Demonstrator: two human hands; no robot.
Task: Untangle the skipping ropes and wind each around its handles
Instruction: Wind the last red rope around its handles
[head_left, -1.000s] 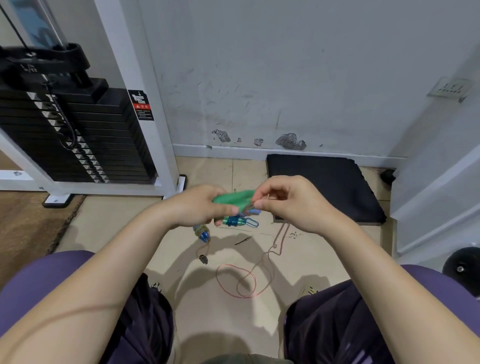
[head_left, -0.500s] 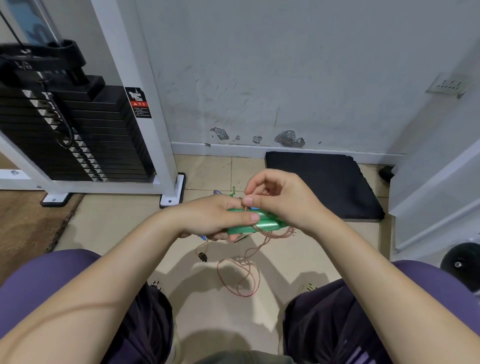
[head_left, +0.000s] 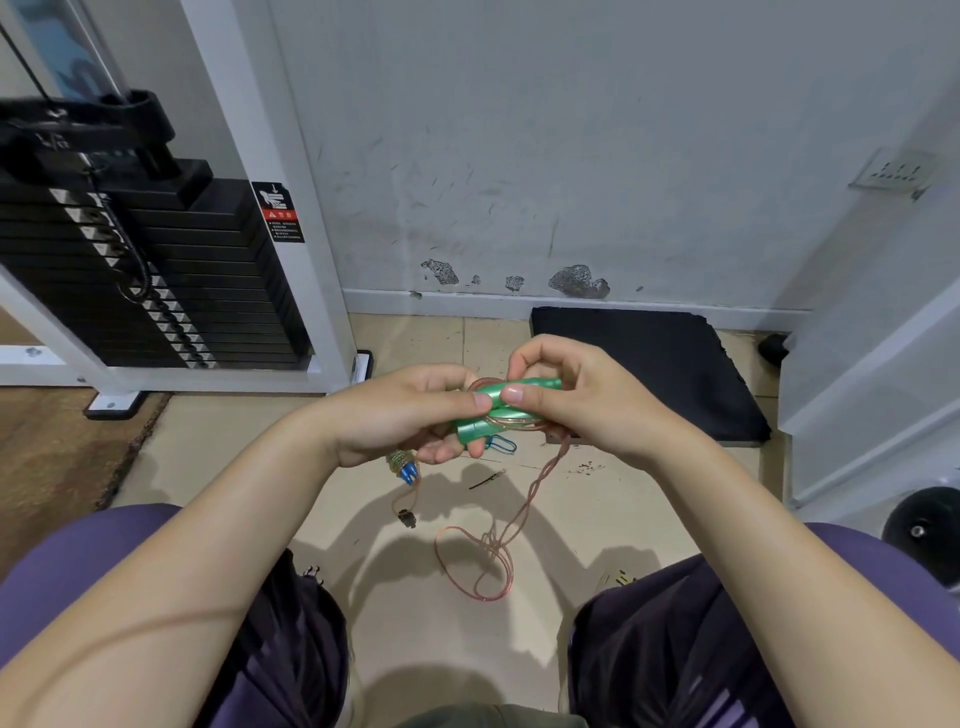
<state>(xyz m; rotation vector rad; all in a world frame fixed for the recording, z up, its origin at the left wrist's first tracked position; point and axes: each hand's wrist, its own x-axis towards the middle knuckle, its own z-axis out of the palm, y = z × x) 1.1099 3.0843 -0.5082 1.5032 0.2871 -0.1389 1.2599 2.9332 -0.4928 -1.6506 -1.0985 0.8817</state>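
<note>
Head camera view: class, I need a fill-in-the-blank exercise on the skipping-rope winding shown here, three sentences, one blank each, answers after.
1. The two plastic handles held together are coloured ____.
2. The thin pink-orange rope trails down from the right hand to a loose loop on the ____.
3. The black foam mat lies against the ____, beyond both hands; the left hand grips the handles.

Answers: green; floor; wall

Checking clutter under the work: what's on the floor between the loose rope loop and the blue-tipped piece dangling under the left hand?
Head view: mostly bare tile. A small black piece lies there, on a thin cord below the blue-tipped piece, left of the rope loop.
</note>
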